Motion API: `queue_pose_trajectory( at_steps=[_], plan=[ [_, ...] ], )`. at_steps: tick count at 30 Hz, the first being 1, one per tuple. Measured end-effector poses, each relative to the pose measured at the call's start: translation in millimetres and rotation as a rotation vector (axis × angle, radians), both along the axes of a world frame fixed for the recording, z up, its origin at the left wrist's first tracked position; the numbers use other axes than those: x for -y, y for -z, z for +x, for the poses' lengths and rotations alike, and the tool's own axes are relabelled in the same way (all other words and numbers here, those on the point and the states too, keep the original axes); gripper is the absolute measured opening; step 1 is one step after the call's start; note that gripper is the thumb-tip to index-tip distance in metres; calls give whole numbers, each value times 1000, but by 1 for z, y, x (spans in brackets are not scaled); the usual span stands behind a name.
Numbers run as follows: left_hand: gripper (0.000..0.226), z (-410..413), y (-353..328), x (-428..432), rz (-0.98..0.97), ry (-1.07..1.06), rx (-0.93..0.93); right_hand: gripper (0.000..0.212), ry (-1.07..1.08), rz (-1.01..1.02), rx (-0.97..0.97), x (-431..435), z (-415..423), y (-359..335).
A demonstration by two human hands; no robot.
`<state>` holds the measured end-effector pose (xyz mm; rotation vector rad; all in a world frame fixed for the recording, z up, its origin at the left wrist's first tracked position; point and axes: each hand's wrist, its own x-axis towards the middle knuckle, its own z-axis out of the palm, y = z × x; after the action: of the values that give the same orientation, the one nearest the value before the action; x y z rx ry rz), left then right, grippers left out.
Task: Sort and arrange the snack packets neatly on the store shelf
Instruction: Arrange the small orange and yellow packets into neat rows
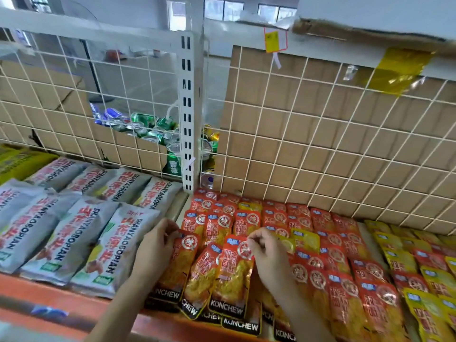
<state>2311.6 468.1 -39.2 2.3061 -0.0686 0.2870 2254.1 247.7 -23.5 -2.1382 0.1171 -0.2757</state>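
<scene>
Red-and-orange glossy foil snack packets point(328, 262), each with a round white-ringed seal near the top and a black band lettered "KONCHEW" at the foot, lay in overlapping rows across the middle of the store shelf point(49, 297), whose front edge was orange. The person's left hand point(158, 245) gripped the top corner of the leftmost front packet point(176, 270), fingers curled round its edge. The right hand point(267, 255) pinched the top edge of the third front packet point(234, 272) between thumb and fingertips, the other fingers curled. Both packets lay flat in the front row, near the shelf's edge, with one more packet between them. A lone yellow foil packet point(306, 240) sat among the red ones just beyond the right hand.

To the left, puffy grey-white pillow bags point(86, 238) printed "SHANYAOBOPIAN" lay slanted in two rows. To the right, flat yellow foil packets point(419, 280) were mixed with red ones. A white wire grid panel point(320, 154) backed the shelf, with brown cardboard sheets point(283, 107) behind it. Through a gap beside the white slotted metal upright point(186, 107), green and blue drink cans point(145, 129) showed, heaped behind the grid. A yellow paper tag point(272, 41) hung above.
</scene>
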Motion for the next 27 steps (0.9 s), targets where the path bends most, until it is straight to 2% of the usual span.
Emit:
queue_pose_trajectory(
  at_steps=[9,12,16,18,22,27],
  plan=[
    [6,-1,4,4,78,40,31,18,-19,29,-46,-13,8,0],
    [8,0,7,2,72,35,49,17,-28,-75,-34,-27,8,7],
    [11,-1,9,1,31,41,66,12,-2,-359,114,-39,7,15],
    [12,-1,9,1,10,52,66,10,0,-428,144,-39,8,17],
    [12,-2,7,2,8,59,75,6,26,-474,175,-30,7,18],
    [15,-2,-4,14,23,108,136,17,101,-412,167,2,1,9]
  ],
)
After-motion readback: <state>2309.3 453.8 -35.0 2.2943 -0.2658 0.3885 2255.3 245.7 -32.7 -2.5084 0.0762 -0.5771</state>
